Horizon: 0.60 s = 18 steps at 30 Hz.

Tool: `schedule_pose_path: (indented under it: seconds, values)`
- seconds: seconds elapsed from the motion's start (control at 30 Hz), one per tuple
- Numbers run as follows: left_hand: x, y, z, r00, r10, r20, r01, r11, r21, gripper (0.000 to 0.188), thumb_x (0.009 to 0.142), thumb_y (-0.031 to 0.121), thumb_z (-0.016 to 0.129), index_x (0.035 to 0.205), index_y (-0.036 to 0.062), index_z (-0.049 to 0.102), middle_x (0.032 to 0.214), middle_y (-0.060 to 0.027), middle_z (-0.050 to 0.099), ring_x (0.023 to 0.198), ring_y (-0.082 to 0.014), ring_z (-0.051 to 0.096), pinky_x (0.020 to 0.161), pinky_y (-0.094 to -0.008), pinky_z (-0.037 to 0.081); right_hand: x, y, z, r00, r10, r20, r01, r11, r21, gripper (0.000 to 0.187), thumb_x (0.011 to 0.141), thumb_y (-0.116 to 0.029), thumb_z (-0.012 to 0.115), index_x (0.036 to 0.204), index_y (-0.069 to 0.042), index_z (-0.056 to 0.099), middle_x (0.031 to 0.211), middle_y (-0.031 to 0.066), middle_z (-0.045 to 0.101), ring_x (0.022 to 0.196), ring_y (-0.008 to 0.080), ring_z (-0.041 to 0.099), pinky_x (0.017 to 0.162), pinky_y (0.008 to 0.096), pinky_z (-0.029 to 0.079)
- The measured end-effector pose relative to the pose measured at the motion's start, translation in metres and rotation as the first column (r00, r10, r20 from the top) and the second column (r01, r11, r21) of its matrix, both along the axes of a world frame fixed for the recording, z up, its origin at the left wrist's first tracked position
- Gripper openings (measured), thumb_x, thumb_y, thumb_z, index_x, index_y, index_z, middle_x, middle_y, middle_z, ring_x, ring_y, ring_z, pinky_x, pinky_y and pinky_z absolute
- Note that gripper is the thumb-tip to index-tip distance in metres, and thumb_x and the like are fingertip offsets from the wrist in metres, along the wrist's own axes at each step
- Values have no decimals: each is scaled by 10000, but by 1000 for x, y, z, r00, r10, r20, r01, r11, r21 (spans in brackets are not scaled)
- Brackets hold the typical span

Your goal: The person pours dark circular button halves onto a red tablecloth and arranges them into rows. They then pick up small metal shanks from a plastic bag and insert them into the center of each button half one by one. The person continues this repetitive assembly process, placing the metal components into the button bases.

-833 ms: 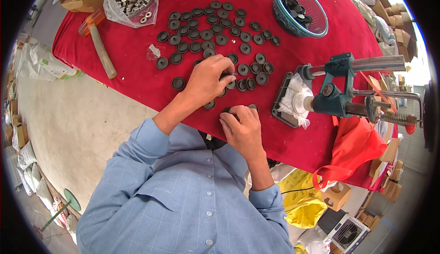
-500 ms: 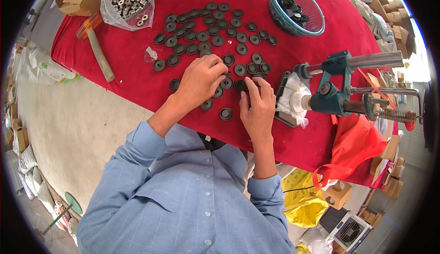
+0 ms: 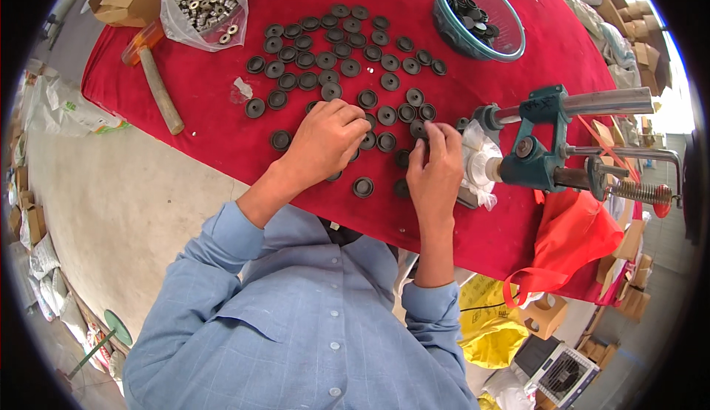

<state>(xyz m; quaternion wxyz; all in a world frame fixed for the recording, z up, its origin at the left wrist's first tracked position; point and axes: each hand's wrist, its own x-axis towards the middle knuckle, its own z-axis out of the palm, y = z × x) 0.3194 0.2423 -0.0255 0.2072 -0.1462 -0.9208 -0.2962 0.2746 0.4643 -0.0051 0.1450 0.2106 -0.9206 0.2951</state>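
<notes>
Many round black discs (image 3: 326,60), with raised rims and small centre knobs, lie spread over a red cloth. My left hand (image 3: 325,140) rests low among them, palm down, its fingers curled together; whatever is under the fingertips is hidden. A black disc (image 3: 386,141) lies just right of it. My right hand (image 3: 438,170) hovers by the bench press, fingers bent and thumb apart. Its fingertips are close to another black disc (image 3: 418,128), and I see nothing gripped in it. More discs lie partly hidden beside both hands.
A teal hand press (image 3: 543,140) stands at the right, its base wrapped in white plastic. Behind are a green basket (image 3: 510,53) of black parts and a clear bag (image 3: 168,18) of metal rings. A mallet (image 3: 161,88) lies left; a red bag (image 3: 573,236) hangs at the right edge.
My right hand has shifted right toward the press, uncovering a disc where its fingers were. My left hand has barely moved and stays curled over the discs.
</notes>
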Motion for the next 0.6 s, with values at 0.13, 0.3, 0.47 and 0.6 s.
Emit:
schedule_pose_path:
  seconds: [0.13, 0.3, 0.47, 0.6]
  values:
    - [3, -6, 7, 998, 64, -8, -64, 997, 32, 243, 892, 56, 780, 1133, 36, 754, 1190, -91, 713, 1100, -297, 679, 923, -437, 523, -28, -7, -4, 999, 35, -34, -30, 988, 152, 352, 933, 18, 680, 1283, 53, 677, 1289, 219, 647, 1175, 412, 647, 1001, 495, 535]
    - [3, -24, 7, 972, 235, 9, -234, 971, -44, 322, 910, 69, 775, 1225, 14, 743, 1255, -106, 695, 1173, -312, 653, 977, -458, 510, -36, -8, -5, 999, 6, -35, -3, 996, 89, 348, 930, 22, 679, 1277, 50, 685, 1305, 214, 653, 1176, 410, 647, 1009, 493, 536]
    - [5, -18, -1, 988, 150, 20, -148, 985, -94, 369, 916, 73, 775, 1278, 17, 735, 1322, -109, 688, 1224, -319, 643, 1031, -463, 497, -14, -4, 6, 999, 37, 16, -37, 999, -10, 345, 936, 21, 679, 1280, 44, 681, 1305, 215, 654, 1195, 414, 647, 1025, 494, 534]
    - [5, -18, 4, 992, 123, 33, -123, 992, 4, 425, 925, 129, 785, 1326, 12, 708, 1398, -120, 663, 1294, -340, 613, 1100, -473, 463, 18, 8, 1, 992, 57, 109, -41, 989, -142, 531, 941, -51, 731, 1438, 42, 571, 1440, 258, 578, 1327, 446, 583, 1121, 500, 483]
